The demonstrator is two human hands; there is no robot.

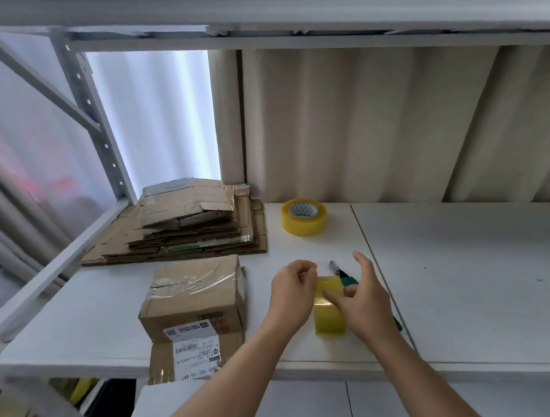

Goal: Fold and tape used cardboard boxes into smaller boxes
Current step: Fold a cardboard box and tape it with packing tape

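Observation:
A small cardboard box [197,303] wrapped in clear tape, with a shipping label on its near flap, stands on the white shelf [456,284] at the left of my hands. Between my hands is a yellowish tape roll [329,321]. My left hand [293,290] has curled fingers and pinches the tape's loose end at the roll's upper left. My right hand [364,301] holds the roll from the right with thumb and bent fingers, index finger raised. I cannot tell whether the roll touches the shelf.
A stack of flattened cardboard boxes [195,226] lies at the back left. A second, larger tape roll [303,216] stands behind my hands. A green-handled cutter [343,273] lies partly under my right hand. A curtain hangs behind the shelf.

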